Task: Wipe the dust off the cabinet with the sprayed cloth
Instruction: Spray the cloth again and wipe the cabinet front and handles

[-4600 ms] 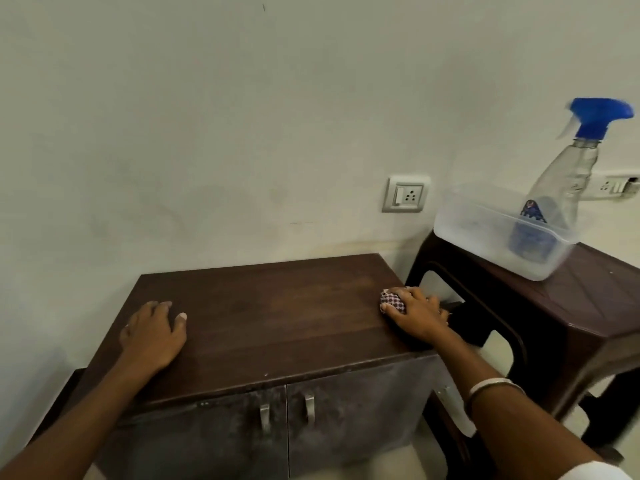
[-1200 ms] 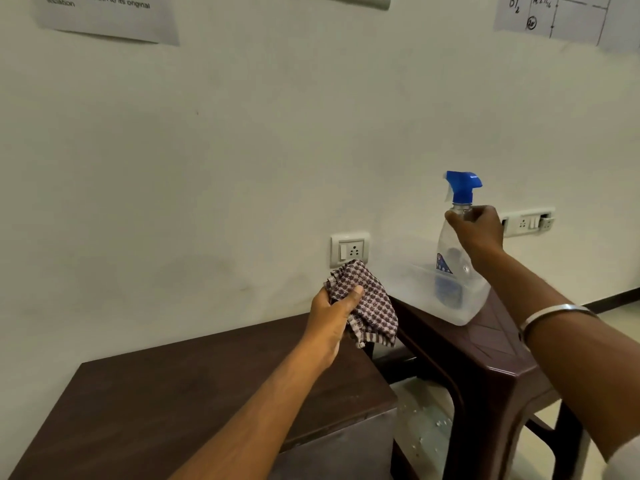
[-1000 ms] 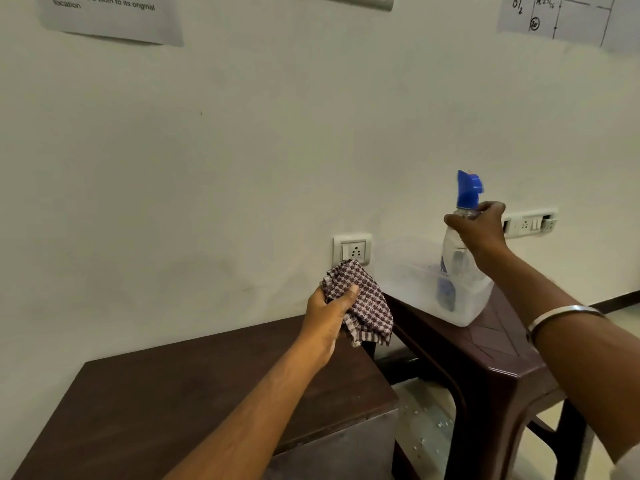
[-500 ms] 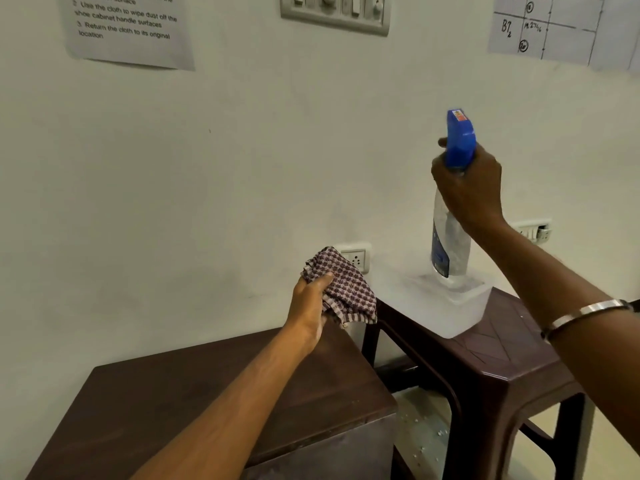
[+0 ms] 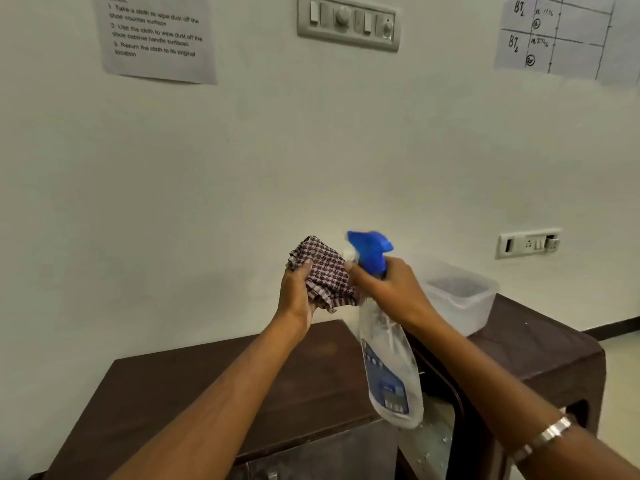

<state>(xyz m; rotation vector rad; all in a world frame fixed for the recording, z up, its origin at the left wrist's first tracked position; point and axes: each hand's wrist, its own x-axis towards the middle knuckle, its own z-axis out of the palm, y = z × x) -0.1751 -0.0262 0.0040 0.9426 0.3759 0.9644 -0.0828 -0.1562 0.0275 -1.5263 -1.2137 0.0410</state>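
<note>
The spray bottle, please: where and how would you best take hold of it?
Grip the spray bottle by its narrow neck just under the blue trigger head, coming from the right, as the right hand does. The neck fits a fist; the nozzle faces the cloth.

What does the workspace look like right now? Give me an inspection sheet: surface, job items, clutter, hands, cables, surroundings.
Surface: dark wooden cabinet top, nothing resting on it.
Job's things: checked cloth held up above the cabinet; spray bottle with its blue nozzle right beside the cloth.
Clutter: clear plastic tub on the brown stool.
Hands: left hand grips the cloth; right hand grips the bottle's neck.
Cables: nothing seen.
Surroundings: wall socket, switch panel, printed instruction sheet, handwritten chart.
</note>
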